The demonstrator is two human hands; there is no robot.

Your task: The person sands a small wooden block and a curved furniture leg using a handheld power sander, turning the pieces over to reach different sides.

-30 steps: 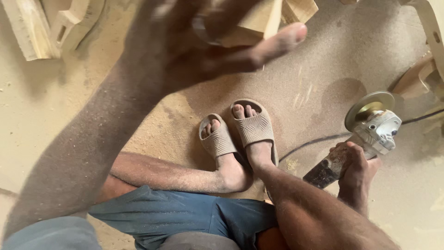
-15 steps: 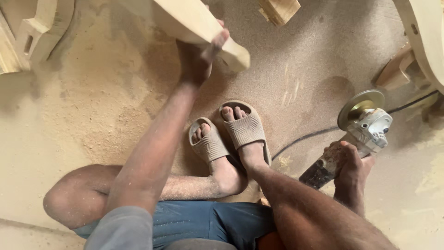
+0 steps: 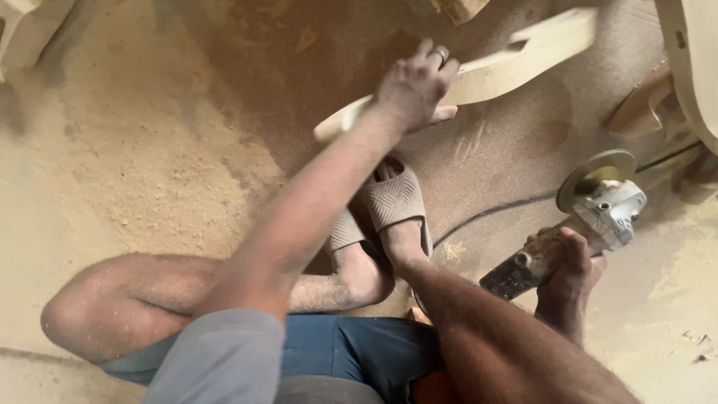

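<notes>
The left hand (image 3: 413, 86), fingers gripping the curved wood piece (image 3: 516, 56), has swung it rightward, upper centre; right hand (image 3: 566, 262) still clasps the grinder (image 3: 591, 206).

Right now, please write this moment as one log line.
left hand: grips curved wood piece | right hand: holds grinder off floor | floor: sawdust | feet: sandals

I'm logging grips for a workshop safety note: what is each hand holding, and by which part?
Left hand grips the pale curved wooden piece around its middle. Right hand holds the grey angle grinder by its dark rear body, disc pointing away.
</notes>
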